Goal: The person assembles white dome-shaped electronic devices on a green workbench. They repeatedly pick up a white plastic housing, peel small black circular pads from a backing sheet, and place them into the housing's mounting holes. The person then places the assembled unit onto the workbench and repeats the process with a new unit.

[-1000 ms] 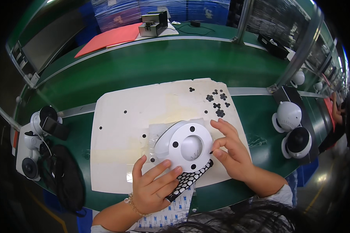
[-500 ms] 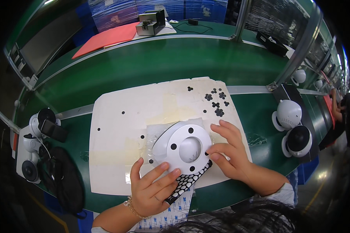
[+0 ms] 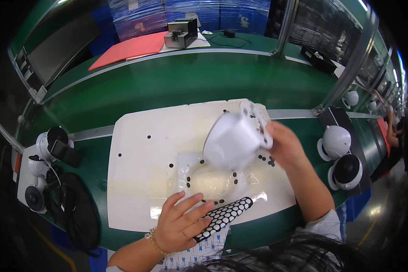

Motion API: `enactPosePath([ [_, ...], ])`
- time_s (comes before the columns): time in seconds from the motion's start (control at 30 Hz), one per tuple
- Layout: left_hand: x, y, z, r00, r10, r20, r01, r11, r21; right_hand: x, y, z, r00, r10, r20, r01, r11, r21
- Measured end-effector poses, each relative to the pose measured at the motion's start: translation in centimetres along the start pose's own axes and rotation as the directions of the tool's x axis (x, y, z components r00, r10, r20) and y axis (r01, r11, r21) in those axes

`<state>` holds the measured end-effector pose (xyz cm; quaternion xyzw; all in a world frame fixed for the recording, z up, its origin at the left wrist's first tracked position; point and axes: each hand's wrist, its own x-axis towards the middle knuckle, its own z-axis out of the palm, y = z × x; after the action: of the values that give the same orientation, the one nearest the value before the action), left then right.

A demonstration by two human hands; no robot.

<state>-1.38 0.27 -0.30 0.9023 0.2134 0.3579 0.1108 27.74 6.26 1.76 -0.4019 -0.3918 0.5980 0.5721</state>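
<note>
My right hand (image 3: 283, 143) grips a white plastic housing (image 3: 233, 143) by its ring-shaped base. The housing is tilted up off the board and smeared by motion. Below it, an oval patch under clear film (image 3: 208, 181) shows on the white board, with several small black dots around it. My left hand (image 3: 181, 222) is open, its fingers stretched out over the near end of a black sheet of round white pads (image 3: 226, 217). Whether the fingers press on that sheet I cannot tell. Beneath lies a white backing paper with blue print (image 3: 197, 254).
The white board (image 3: 136, 181) lies on a green worktop (image 3: 190, 75). White camera-like devices stand at the right (image 3: 336, 140) and left (image 3: 35, 199). A black pouch (image 3: 79, 213) lies at the left. Behind are a red sheet (image 3: 127, 50) and a metal box device (image 3: 181, 34).
My right hand has taken hold of the housing and lifted it up and away from the film-covered patch, tilting it. My left hand has let it go and stays near the dotted sheet.
</note>
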Motion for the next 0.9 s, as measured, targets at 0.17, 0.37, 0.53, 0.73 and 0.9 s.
enactPosePath([
  [0.17,0.9,0.1,-0.2,0.997,0.072,0.032,-0.071,0.996,-0.053,9.2,1.7,-6.0,0.562,-0.724,0.400,0.202,-0.348,-0.915],
  [0.37,0.7,-0.2,0.0,0.996,0.089,0.011,-0.087,0.986,-0.141,12.3,2.4,-11.9,0.899,-0.439,-0.004,-0.176,-0.352,-0.920],
  [0.53,0.6,-0.3,0.1,0.993,0.080,0.085,-0.063,0.980,-0.188,3.9,3.9,-12.4,0.873,-0.483,-0.066,-0.113,-0.069,-0.991],
  [0.73,1.0,1.0,0.0,0.998,0.047,0.050,-0.042,0.996,-0.084,-8.2,3.7,-15.0,0.728,-0.623,-0.287,-0.524,-0.235,-0.819],
  [0.9,0.7,0.7,0.9,0.993,0.106,0.057,-0.100,0.991,-0.090,-10.0,1.6,-15.1,0.706,-0.678,-0.206,-0.457,-0.213,-0.863],
])
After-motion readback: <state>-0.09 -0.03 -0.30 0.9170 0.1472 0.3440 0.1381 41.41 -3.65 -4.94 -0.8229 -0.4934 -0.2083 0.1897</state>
